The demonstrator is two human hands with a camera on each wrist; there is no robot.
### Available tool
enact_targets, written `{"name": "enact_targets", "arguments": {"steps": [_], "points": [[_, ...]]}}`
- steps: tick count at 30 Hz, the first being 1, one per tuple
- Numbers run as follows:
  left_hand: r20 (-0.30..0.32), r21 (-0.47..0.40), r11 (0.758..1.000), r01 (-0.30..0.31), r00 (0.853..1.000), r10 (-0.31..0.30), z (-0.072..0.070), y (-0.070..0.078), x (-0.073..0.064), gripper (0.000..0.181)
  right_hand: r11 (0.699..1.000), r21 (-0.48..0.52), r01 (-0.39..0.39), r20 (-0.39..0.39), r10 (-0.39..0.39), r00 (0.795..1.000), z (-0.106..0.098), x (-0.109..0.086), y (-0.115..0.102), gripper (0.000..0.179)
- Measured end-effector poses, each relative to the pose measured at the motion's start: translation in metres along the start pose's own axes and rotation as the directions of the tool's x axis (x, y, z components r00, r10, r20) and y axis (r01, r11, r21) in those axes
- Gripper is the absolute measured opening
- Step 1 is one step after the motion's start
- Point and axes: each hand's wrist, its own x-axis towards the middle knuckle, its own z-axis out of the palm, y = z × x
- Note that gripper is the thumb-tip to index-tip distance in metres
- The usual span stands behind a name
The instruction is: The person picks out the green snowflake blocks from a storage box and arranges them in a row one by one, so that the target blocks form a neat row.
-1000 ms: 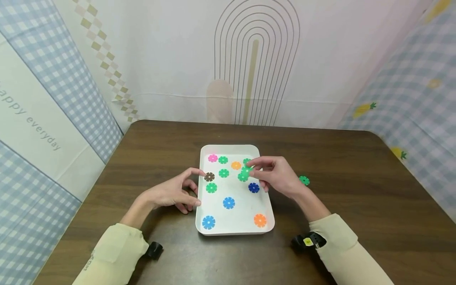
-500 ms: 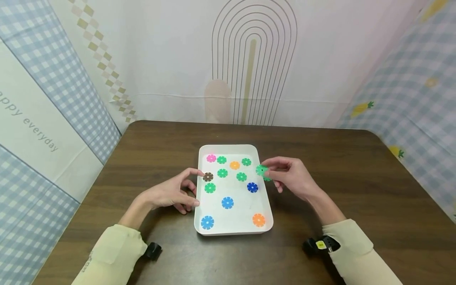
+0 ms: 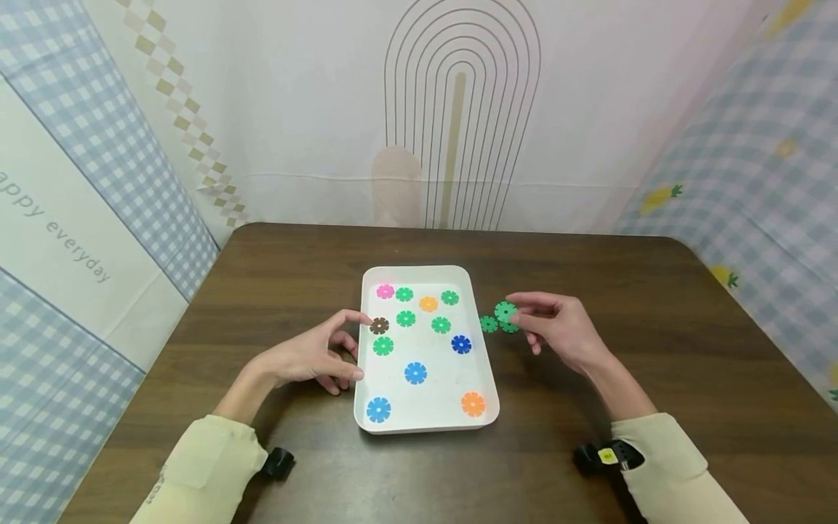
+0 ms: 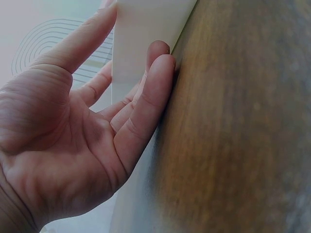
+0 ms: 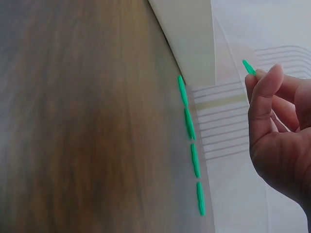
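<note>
My right hand [image 3: 559,327] pinches a green notched disc [image 3: 505,312] between thumb and fingertips, just right of the white tray [image 3: 435,418]. Below it, more green discs [image 3: 489,324] lie on the table beside the tray; the right wrist view shows several green discs [image 5: 195,160] edge-on in a row, some hidden behind my hand in the head view. My left hand [image 3: 304,356] rests at the tray's left side, index fingertip over the rim near a brown disc [image 3: 379,325] and thumb tip at the rim. Its other fingers lie along the outer wall [image 4: 133,48].
Inside the tray lie several more notched discs: pink [image 3: 385,291], green [image 3: 382,346], dark blue [image 3: 461,344], light blue [image 3: 378,410] and orange [image 3: 473,404]. The brown wooden table [image 3: 294,262] extends around the tray, with a patterned curtain [image 3: 314,109] behind.
My right hand has moved right, from above the tray to over the table beside it, carrying the green disc. Green discs on the table have come into view. The left hand stays at the tray.
</note>
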Motion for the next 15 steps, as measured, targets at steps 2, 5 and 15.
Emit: {"name": "enact_targets", "arguments": {"steps": [2,5,15], "points": [[0.000,-0.002,1.000,0.000,1.000,0.000,0.000,0.000,0.000,0.085,1.000,0.001,-0.004,-0.014,0.004,1.000,-0.004,-0.002,0.002,0.041],[0.002,-0.005,1.000,0.001,1.000,-0.001,0.000,0.000,0.000,0.086,1.000,0.004,-0.013,-0.030,0.014,0.999,-0.011,-0.005,0.004,0.042],[0.006,-0.006,1.000,-0.002,1.000,0.002,0.000,-0.001,0.001,0.086,1.000,0.021,-0.014,-0.070,0.016,0.997,-0.036,-0.017,0.014,0.041]]}}
